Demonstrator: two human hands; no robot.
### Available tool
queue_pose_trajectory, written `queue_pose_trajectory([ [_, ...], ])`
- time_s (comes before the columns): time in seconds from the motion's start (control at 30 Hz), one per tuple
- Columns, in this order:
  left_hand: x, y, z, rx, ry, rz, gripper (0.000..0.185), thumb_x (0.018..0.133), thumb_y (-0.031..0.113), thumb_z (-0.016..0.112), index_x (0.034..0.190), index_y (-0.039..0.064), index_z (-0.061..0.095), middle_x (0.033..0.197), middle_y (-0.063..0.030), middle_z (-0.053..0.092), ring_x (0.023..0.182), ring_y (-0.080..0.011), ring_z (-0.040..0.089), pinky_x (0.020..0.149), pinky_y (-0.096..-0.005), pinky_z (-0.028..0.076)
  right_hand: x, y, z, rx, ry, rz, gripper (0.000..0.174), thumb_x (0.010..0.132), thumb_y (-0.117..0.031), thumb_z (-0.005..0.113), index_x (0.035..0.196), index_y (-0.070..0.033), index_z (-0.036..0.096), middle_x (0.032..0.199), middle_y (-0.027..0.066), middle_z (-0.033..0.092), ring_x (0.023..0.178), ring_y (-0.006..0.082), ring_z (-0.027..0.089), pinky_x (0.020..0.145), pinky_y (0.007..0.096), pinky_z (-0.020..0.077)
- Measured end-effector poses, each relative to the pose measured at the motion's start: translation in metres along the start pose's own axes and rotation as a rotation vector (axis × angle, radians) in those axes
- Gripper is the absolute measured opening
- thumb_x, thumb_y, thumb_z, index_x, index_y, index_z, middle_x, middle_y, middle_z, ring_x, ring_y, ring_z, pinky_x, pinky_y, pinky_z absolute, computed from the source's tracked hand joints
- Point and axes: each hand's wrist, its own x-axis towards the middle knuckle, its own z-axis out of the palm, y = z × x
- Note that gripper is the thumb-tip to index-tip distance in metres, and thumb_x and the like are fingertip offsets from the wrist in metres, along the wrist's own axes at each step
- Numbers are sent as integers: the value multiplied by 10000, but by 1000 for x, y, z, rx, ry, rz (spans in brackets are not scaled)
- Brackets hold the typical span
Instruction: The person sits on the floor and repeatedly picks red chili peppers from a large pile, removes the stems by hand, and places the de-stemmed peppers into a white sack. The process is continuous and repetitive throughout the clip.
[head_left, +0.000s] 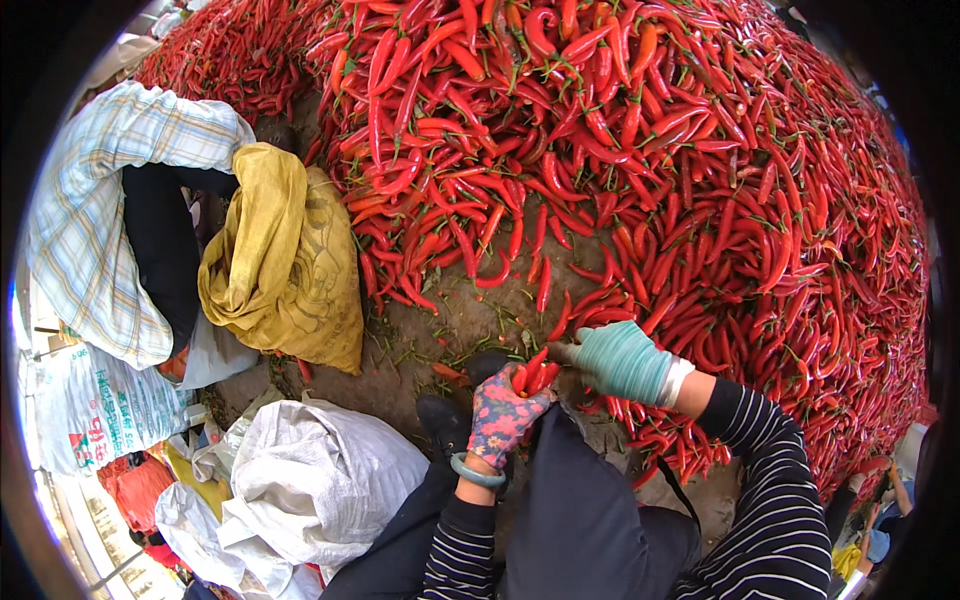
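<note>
My left hand (504, 414), in a floral-print glove with a jade-coloured bangle at the wrist, is closed around several red chili peppers (535, 375). Their tips stick up out of the fist above my knee. My right hand (624, 361) wears a teal knitted glove with dark fingertips. Its fingers point left, close beside the held peppers. Whether they pinch anything cannot be made out. A huge heap of red chili peppers (675, 195) with green stems rises in front and to the right, its loose edge just beyond my right hand.
Stem scraps litter the bare ground (420, 337). To the left stand a yellow woven sack (319, 277) and a white woven sack (322, 472). A person in a plaid shirt (82, 217) bends behind the yellow one. More people (881, 532) show at the lower right rim.
</note>
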Motion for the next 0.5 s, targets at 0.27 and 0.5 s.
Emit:
queue_pose_trajectory([
  [0.27, -26, 14, -17, -907, -300, -284, 253, 674, 0, 692, 901, 17, 583, 854, -55, 624, 799, -154, 616, 697, -260, 487, -31, -25, 10, 830, 261, -15, 311, 931, -346, 521, 879, -50, 600, 662, 66, 568, 609, 175, 576, 512, 352, 424],
  [0.5, -31, -12, -3, -940, -165, -107, 277, 716, -31, 637, 989, -13, 597, 915, -87, 633, 805, -199, 626, 722, -289, 502, -52, -35, 39, 1288, -237, 467, 338, 958, -323, 499, 1046, -30, 644, 734, 1, 589, 630, 77, 543, 583, 245, 454],
])
